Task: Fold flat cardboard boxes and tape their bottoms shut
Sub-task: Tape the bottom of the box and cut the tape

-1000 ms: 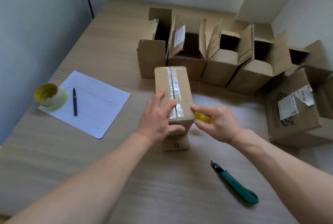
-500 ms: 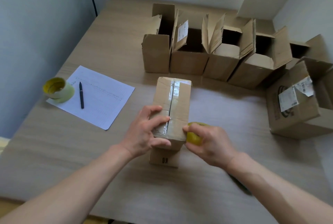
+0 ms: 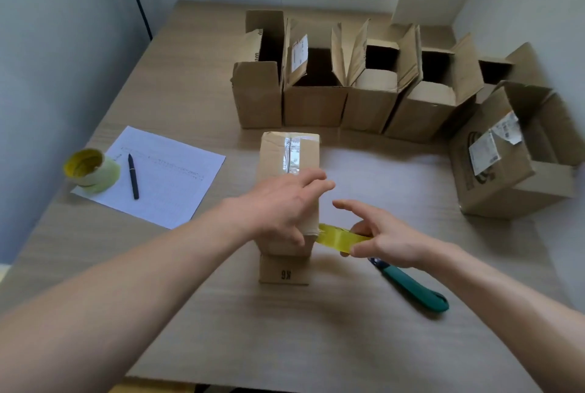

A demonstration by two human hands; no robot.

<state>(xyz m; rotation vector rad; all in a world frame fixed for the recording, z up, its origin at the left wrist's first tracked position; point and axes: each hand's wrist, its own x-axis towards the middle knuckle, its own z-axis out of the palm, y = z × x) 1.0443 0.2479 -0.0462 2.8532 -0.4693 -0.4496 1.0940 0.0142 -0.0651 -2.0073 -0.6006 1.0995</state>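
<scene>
Two bare forearms enter from the lower left and lower right corners of the frame, with no sleeve reaching as far as the elbow. The left hand [image 3: 281,202] and right hand [image 3: 384,236] are bare too.

We see a wooden table [image 3: 190,82]; around the taped box [image 3: 289,202], paper [image 3: 164,177] left, open boxes [image 3: 348,98] behind, knife [image 3: 411,288] right
</scene>
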